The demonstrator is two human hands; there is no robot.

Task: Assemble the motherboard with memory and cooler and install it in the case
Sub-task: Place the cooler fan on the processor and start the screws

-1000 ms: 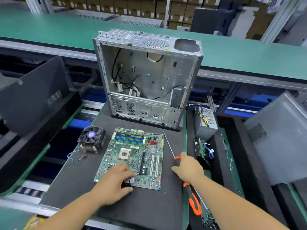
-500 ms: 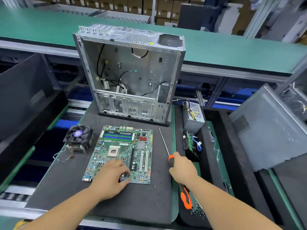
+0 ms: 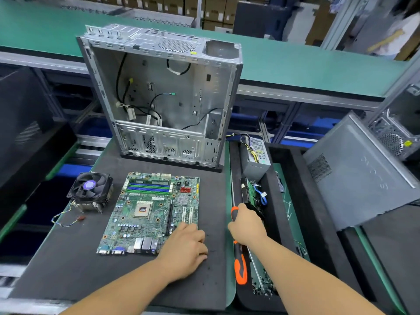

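Left hand (image 3: 185, 243) rests on the near right corner of the motherboard (image 3: 151, 212), fingers loosely bent over the board edge and the black mat (image 3: 68, 269); no clear pinch, reads as pressing/steadying, not gripping. Right hand (image 3: 246, 223) is wrapped round the orange-black screwdriver (image 3: 240, 267), handle sticking out toward the near side, shaft hidden behind the hand.

Motherboard lies flat on the mat on the counter, memory sticks (image 3: 148, 187) seated at its far edge, CPU (image 3: 142, 209) bare in the socket. Cooler (image 3: 91, 190) sits apart, just left of the board, its wire trailing near. Open case (image 3: 159, 98) stands upright at the far side, loose cables hanging inside. Power supply (image 3: 255, 155) and a drive are in the tray on the right.

Risks, as judgement: screwdriver tip swinging over the board could scratch traces or hit the exposed CPU. Left hand pushing the corner could slide the board. Cooler wire may snag when lifted. Case cables could get trapped under the board at install.
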